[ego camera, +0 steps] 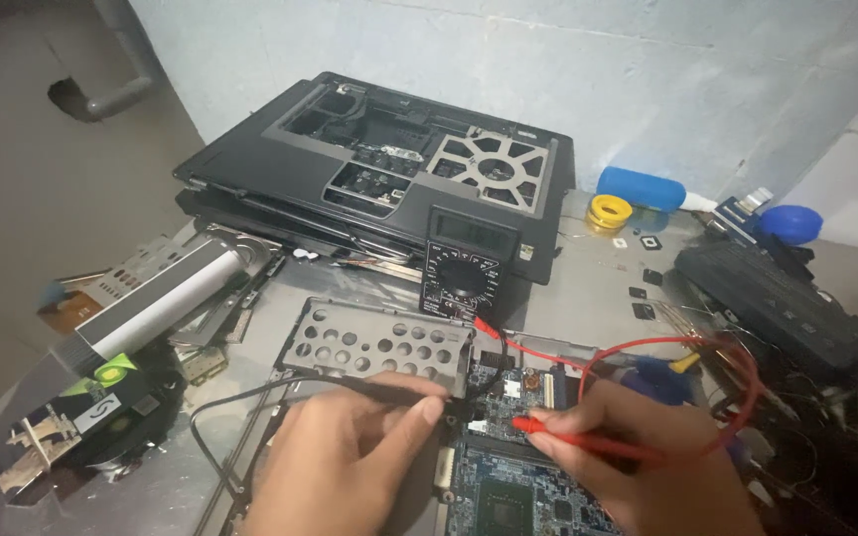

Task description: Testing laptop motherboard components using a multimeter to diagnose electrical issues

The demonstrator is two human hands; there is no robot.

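**Over the blue circuit board, two probes down**

Left hand pinches the black probe; right hand pinches the red probe. Both tips meet the circuit board below the multimeter on the worktop; steady, separate tips should read best

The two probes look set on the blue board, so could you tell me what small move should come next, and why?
Probably hold both tips steady and glance up at the multimeter. The left hand presses the black probe and the right hand the red probe onto the circuit board, and the meter's display looks blank from here.
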